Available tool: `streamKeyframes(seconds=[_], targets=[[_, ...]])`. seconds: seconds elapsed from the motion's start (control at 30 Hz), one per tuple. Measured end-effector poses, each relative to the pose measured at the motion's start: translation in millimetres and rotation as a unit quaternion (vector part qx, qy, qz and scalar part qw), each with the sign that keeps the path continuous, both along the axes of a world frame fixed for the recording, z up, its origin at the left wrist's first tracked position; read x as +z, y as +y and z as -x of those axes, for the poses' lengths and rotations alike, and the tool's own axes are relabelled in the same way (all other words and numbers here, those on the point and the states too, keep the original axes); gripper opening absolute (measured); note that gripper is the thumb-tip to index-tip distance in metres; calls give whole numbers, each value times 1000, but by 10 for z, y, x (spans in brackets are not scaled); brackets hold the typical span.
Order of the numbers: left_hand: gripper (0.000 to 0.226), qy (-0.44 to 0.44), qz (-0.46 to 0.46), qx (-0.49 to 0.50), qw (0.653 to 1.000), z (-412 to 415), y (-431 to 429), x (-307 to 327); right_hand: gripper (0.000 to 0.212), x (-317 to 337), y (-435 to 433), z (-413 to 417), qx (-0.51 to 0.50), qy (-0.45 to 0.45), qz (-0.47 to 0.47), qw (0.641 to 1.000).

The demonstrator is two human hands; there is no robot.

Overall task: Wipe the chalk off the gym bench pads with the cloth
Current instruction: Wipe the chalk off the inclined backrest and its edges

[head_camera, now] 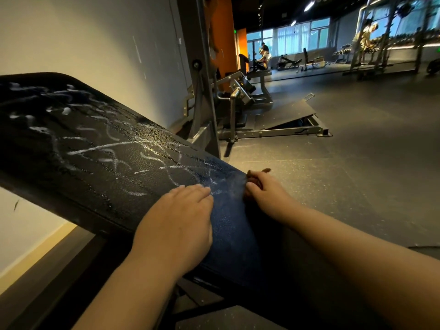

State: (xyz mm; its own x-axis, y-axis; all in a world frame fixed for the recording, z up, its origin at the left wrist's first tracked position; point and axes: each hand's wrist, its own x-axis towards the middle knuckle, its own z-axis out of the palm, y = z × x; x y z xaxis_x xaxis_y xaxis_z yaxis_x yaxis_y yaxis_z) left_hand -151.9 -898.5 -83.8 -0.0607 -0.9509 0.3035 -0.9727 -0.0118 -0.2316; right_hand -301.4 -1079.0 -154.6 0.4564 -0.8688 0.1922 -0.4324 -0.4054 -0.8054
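Room: machines (238, 108) stood behind chalk-scribbled bench pad (95, 151).
Left hand (176, 222): lay flat on it.
Right hand (264, 194): squeezed cloth (252, 180) at its edge.

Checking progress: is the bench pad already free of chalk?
No, white chalk scribbles cover most of the bench pad beyond the left hand.

Bench pad (95, 163), black, tilted: white chalk scribbles (114, 148) across surface; left hand (176, 225) flat on near end; right hand (264, 194) grips cloth (254, 179) at edge.
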Motion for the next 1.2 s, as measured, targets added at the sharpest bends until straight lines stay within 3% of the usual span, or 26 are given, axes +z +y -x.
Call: streamKeyframes(seconds=[0.23,0.43,0.57,0.67,0.73,0.87,1.0,1.1,1.2], targets=[[56,1,5,45,999,3,61,-4,43,-60,369,69,123,10,97,988],[57,-6,0,64,998,18,35,-27,39,44,-77,-206,-20,2,12,1000],[56,-12,9,56,998,24,36,-32,45,169,386,-377,69,-38,102,992],[56,-11,24,50,998,29,42,-47,43,61,557,-130,151,-18,134,979],[57,-5,9,55,998,37,43,-31,42,-6,337,-46,122,11,132,984],[57,-3,4,48,999,78,49,18,41,124,3,-270,1,-4,39,999],[61,-5,7,58,998,73,73,22,42,155,353,-348,60,-37,112,991],[66,-2,4,55,998,72,63,18,40,46,423,-109,139,-14,134,981],[55,18,7,45,999,72,61,25,40,41,56,-144,63,13,94,993]])
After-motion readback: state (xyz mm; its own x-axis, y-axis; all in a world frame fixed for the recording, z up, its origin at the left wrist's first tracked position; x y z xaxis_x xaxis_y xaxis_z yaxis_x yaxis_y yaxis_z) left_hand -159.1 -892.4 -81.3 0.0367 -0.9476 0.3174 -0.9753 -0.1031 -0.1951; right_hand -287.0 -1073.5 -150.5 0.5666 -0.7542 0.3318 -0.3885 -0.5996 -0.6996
